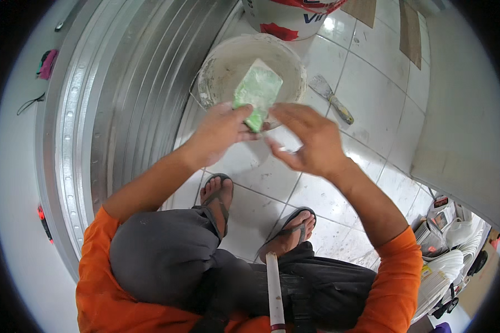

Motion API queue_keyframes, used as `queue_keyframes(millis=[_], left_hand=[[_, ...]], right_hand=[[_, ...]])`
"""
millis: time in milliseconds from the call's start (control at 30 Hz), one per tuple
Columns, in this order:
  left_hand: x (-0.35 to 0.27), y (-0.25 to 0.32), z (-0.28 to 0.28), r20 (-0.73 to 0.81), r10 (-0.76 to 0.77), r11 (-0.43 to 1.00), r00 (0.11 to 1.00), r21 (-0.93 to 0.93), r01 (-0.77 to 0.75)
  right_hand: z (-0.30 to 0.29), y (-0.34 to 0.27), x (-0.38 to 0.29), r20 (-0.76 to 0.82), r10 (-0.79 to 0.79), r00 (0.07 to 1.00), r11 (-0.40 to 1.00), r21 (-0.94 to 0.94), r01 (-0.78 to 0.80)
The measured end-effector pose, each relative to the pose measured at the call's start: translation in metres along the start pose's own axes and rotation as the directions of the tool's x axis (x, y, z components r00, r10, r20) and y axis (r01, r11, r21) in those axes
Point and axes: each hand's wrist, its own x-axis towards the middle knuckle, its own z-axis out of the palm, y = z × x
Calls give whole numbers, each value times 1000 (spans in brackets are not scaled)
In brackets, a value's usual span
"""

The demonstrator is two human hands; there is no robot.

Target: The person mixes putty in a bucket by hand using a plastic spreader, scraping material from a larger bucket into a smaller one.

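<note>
My left hand (221, 133) grips the lower end of a flat green piece (258, 89) smeared with white residue; its exact kind is unclear. It is held over the near part of an open, white-crusted bucket (289, 58). Close to the green piece's right side, my right hand (310, 139) is raised with thumb and fingers apart, slightly blurred. A putty knife (335, 102) with a smeared blade and grey-yellow handle lies on the tiles right of the bucket.
Behind the open bucket stands a white and red bucket (289, 21). Ribbed metal shutter panels (150, 83) line the left. Cardboard strips (410, 35) lie on the tiled floor (371, 83). Plastic-wrapped goods (446, 249) are at lower right. A white pole (274, 287) rises between my legs.
</note>
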Motion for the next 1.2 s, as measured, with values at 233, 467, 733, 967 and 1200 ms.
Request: queue_keyframes(millis=[233,467,733,967,1200], left_hand=[[0,52,-13,-61,-168,916,984,359,178],[10,72,-20,-145,-219,768,965,584,262],[-2,45,-38,-228,-16,841,974,523,137],[-7,6,-42,-226,84,941,971,337,-3],[-21,-12,-51,-226,56,982,973,190,-12]], right_hand=[[-5,187,-52,75,624,778,734,-396,-551],[22,212,-57,168,723,670,662,-447,-602],[-52,69,-34,137,629,765,702,325,-634],[-28,-25,-17,290,441,850,864,121,-489],[11,-69,-13,202,567,798,810,38,-585]])
